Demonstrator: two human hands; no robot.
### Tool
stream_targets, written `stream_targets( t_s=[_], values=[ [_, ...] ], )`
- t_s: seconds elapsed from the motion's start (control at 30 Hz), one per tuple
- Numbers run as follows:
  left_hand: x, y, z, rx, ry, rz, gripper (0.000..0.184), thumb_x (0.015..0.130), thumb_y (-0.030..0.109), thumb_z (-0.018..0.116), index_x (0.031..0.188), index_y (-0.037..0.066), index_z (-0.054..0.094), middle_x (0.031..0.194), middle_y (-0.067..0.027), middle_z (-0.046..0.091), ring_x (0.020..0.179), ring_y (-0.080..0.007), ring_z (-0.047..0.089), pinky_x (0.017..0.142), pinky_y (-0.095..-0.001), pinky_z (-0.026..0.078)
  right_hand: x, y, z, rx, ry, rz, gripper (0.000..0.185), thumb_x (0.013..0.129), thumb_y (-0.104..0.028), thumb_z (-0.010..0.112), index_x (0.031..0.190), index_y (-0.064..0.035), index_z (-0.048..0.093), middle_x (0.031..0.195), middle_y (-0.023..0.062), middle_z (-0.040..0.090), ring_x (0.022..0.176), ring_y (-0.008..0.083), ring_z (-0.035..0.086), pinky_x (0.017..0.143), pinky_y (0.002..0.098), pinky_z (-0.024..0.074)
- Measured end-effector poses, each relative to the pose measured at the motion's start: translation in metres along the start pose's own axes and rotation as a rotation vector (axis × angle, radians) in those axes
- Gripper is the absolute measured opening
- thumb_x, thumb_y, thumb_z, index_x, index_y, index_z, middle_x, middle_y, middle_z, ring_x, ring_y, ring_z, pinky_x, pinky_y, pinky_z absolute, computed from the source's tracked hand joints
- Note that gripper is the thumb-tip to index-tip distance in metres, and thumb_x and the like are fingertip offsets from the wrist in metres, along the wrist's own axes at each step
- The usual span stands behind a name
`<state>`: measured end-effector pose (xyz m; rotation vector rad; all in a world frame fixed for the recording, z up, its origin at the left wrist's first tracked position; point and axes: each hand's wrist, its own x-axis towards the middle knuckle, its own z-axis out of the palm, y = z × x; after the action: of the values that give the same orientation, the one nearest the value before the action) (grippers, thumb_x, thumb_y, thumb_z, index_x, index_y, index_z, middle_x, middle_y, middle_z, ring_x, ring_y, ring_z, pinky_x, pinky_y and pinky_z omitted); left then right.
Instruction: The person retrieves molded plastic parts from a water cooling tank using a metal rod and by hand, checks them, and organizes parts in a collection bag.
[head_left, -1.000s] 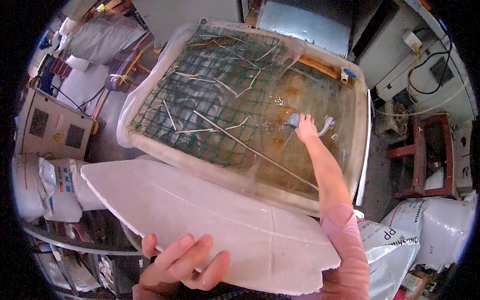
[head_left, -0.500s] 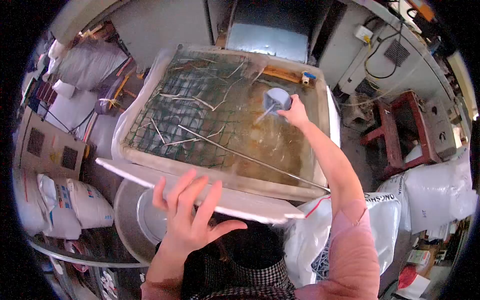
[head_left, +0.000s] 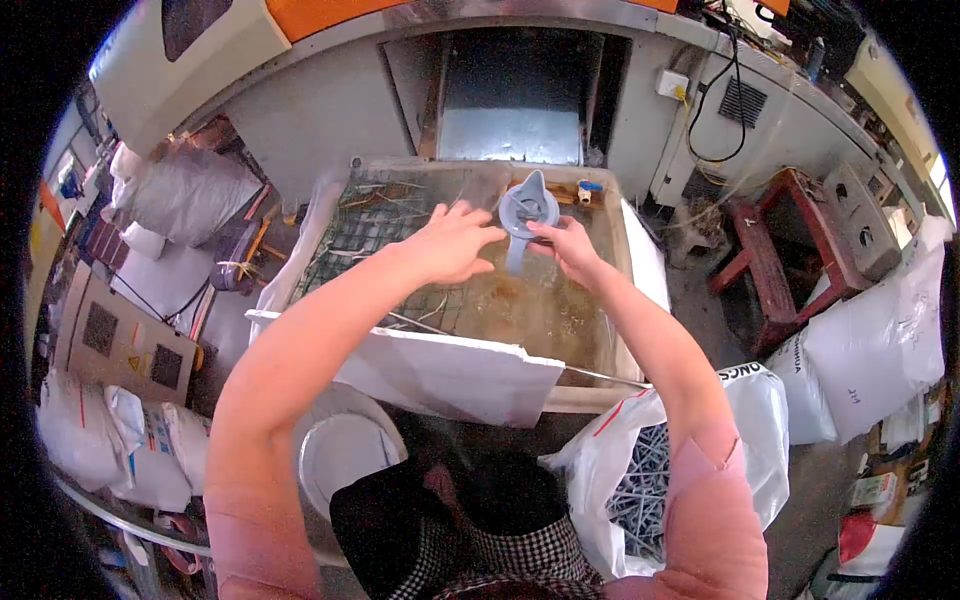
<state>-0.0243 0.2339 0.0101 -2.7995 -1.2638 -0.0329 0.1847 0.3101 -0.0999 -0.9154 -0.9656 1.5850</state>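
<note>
A light blue-grey plastic jug (head_left: 525, 208), with a pointed spout and a handle, is held above the tub of water. My right hand (head_left: 568, 246) pinches its rim on the right side, thumb at the inner edge. My left hand (head_left: 458, 243) is just left of the jug, fingers spread, and seems to hold nothing. Below them is the pale-walled tub (head_left: 575, 402) of brownish water. Green netting (head_left: 325, 262) covers its left part. Across its near edge leans a white board (head_left: 430, 365).
A thin metal rod (head_left: 605, 377) crosses the tub's near right corner. In front stands a white sack (head_left: 745, 455) of grey plastic pieces, beside a round basin (head_left: 345, 455). A red stand (head_left: 795, 265) is on the right. A blue-handled valve (head_left: 588, 189) sits at the tub's back.
My right hand has lifted the jug from the water and turned it, so its handle points toward me. My left hand has left the white board and reached toward the jug. The view has tilted up.
</note>
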Motion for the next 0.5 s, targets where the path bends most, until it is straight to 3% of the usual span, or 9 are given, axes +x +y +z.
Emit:
stream_targets(
  t_s=[0.1, 0.3, 0.4, 0.5],
  values=[
    [0.029, 0.004, -0.001, 0.119, 0.062, 0.051, 0.054, 0.075, 0.031, 0.07, 0.122, 0.012, 0.052, 0.122, -0.01, 0.052, 0.117, -0.0282, 0.041, 0.092, -0.0451, 0.033, -0.011, -0.014, 0.007, 0.074, -0.164, -0.028, 0.046, 0.081, -0.011, 0.067, 0.113, 0.0092, 0.041, 0.107, 0.0153, 0.055, 0.094, 0.0226, 0.06, 0.077, 0.0358, 0.0561],
    [0.058, 0.014, 0.004, 0.236, 0.189, 0.048, 0.059, 0.071, 0.034, 0.072, 0.121, 0.011, 0.05, 0.114, -0.0091, 0.054, 0.11, -0.0275, 0.044, 0.09, -0.0435, 0.034, -0.021, -0.031, 0.008, 0.063, -0.045, -0.009, 0.035, 0.081, -0.013, 0.065, 0.105, 0.0075, 0.049, 0.102, 0.0135, 0.058, 0.091, 0.021, 0.06, 0.076, 0.034, 0.0563],
    [0.064, 0.024, 0.009, 0.334, 0.17, 0.124, 0.057, 0.071, 0.037, 0.071, 0.116, 0.009, 0.051, 0.109, -0.0103, 0.055, 0.109, -0.0274, 0.045, 0.09, -0.0418, 0.034, -0.024, -0.033, -0.001, -0.028, -0.043, -0.087, 0.034, 0.08, -0.011, 0.064, 0.104, 0.0073, 0.049, 0.1, 0.0128, 0.058, 0.087, 0.0204, 0.061, 0.074, 0.0335, 0.0565],
    [0.067, 0.032, 0.016, 0.241, 0.34, 0.132, 0.054, 0.072, 0.038, 0.07, 0.111, 0.006, 0.05, 0.107, -0.0115, 0.055, 0.108, -0.0275, 0.045, 0.088, -0.0403, 0.035, -0.029, -0.04, -0.008, -0.063, -0.055, -0.084, 0.044, 0.075, -0.018, 0.069, 0.104, 0.0084, 0.048, 0.095, 0.0136, 0.06, 0.086, 0.0191, 0.061, 0.07, 0.0319, 0.0555]
  ],
)
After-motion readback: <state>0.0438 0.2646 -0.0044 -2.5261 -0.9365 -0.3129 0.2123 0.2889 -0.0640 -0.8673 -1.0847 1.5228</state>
